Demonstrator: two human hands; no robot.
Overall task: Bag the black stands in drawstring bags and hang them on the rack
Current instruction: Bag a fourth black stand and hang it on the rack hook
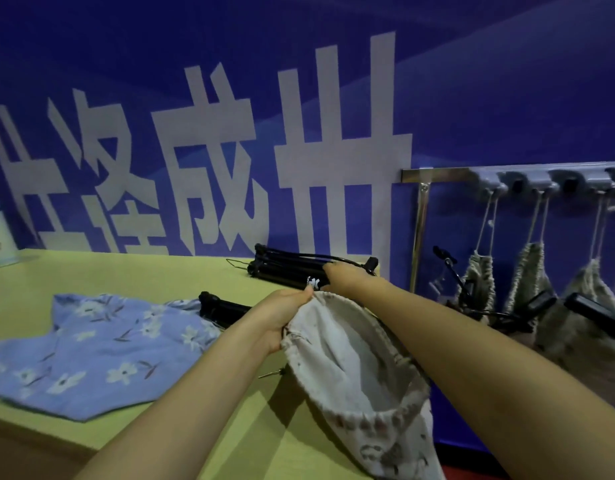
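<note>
Head view, table edge by the blue wall.

Task item: off-white cloth drawstring bag (354, 362) with a faded brownish print and a gathered rim. Its mouth is held wide open and faces up. It hangs off the right edge of the pale yellow-green table (153, 271); its bottom is cut off by the frame.

Left hand (282, 318): closed on the bag's rim at the far-left side of the mouth, thumb on top.

Right hand (340, 277): reaches over the bag, fingers curled over the far black stand (288, 270), a folded bundle of black metal legs with a white label. The stand lies flat along the table's back edge, against the wall. The fingertips are hidden behind the hand.

Near black stand (223, 308): lies on the table just left of the left hand. One end shows; the rest is covered by the wrist and by a light blue cloth with white flowers (91, 351) lying crumpled beside it. Whether that cloth is a bag I cannot tell.

Rack (437, 174): metal rail with grey hooks, on the wall to the right. Three knitted-looking grey-beige bags (527, 278) hang from it by cords, with black parts sticking out of them. This area is dim and blurred, and the rightmost hook is cut off.
</note>
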